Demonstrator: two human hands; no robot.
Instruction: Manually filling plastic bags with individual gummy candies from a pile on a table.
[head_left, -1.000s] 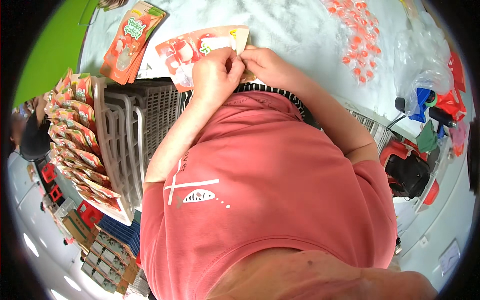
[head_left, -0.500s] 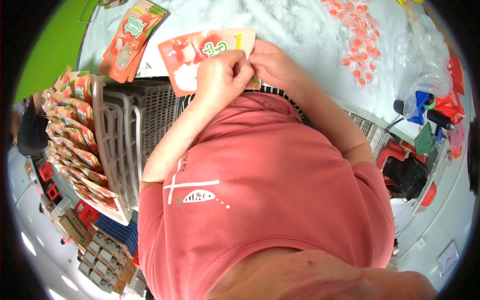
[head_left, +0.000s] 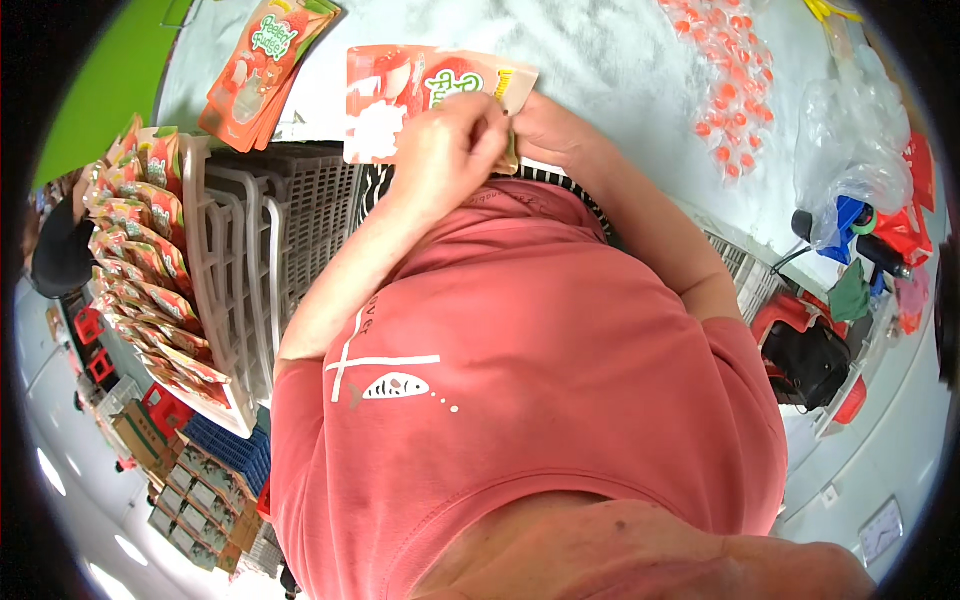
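Sideways in front of me is a red and cream printed pouch (head_left: 380, 92) with a whitish patch on its face. My left hand (head_left: 458, 145) lies across it, its fingers pinched on the pouch's right end. Closed on that same end is my right hand (head_left: 548, 130), just beside the left; its fingertips are partly hidden. Flat pouches of the same kind (head_left: 262, 75) lie in a small stack on the table at the left. Off to the right, small red candies in clear wrappers (head_left: 728, 105) are spread in a long patch.
A pale cloth-like covering (head_left: 600, 60) lies over the table. Plastic crates (head_left: 315, 190) stand below its edge at left, beside a tray of filled pouches (head_left: 150, 260). Clear plastic bags (head_left: 850, 130) and a dark bottle (head_left: 880, 255) sit at right, above a black and red bag (head_left: 805, 355).
The pouch has turned a little and sits slightly higher and further right in view. Both hands have shifted slightly right with it, still gripping its right end.
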